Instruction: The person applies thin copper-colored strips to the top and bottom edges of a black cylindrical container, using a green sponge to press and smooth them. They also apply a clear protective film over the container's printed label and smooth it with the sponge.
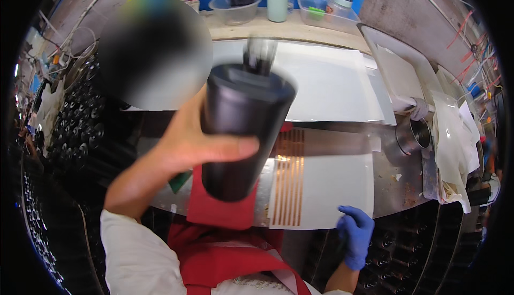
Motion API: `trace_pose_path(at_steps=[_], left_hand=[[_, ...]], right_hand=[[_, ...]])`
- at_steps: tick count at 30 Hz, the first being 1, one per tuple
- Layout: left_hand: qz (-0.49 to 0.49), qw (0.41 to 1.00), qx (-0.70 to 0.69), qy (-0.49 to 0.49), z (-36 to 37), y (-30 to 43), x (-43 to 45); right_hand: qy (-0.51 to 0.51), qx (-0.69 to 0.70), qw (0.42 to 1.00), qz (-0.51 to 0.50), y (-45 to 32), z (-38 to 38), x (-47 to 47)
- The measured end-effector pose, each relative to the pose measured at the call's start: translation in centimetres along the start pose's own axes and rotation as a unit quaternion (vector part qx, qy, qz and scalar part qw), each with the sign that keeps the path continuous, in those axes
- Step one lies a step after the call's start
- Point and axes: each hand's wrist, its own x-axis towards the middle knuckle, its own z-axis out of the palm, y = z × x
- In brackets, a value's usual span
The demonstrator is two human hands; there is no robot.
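My bare left hand (209, 146) holds a black cylindrical bottle (241, 122) up close to the camera. The bottle is tilted and blurred by motion, its narrow neck pointing away from me. My right hand (355, 234), in a blue glove, hangs by the near edge of the worktable with its index finger apart; nothing shows in it. Just left of it lies a white sheet (333, 186) on the metal tabletop (389, 182). Several copper-coloured strips (288, 190) run along the sheet's left side. A red cloth (221, 214) is partly hidden behind the bottle.
White sheets (325, 82) cover the table's far part. At right stand a metal cup (413, 136), a white tray (401, 66) and hanging papers (453, 134). Dark bottles (80, 126) are stacked at left. A shelf (289, 29) holds plastic tubs. A round blurred patch hides the upper left.
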Motion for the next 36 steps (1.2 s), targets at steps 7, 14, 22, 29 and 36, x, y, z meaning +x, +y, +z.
trace_pose_path(at_steps=[7, 14, 22, 29, 36], left_hand=[[-0.169, 0.977, -0.084, 0.096, -3.8, -9.4, -6.0], [-0.065, 0.993, -0.094, 0.030, -6.1, -14.1, -11.1], [0.101, 0.963, 0.248, -0.005, -6.0, -15.7, -13.7], [0.179, 0.927, 0.326, 0.056, -6.2, -14.1, -12.5], [0.224, 0.906, 0.356, 0.056, -5.9, -15.4, -12.0]], right_hand=[[-0.262, -0.014, 0.962, -0.080, -1.8, 14.2, -0.2], [-0.218, 0.030, 0.975, -0.008, -0.2, 19.7, -0.5], [-0.164, 0.004, 0.986, 0.006, 0.4, 22.6, -0.3], [-0.192, -0.037, 0.979, 0.058, -1.2, 21.2, 0.5], [-0.199, -0.028, 0.979, 0.045, -0.9, 20.5, 1.7]])
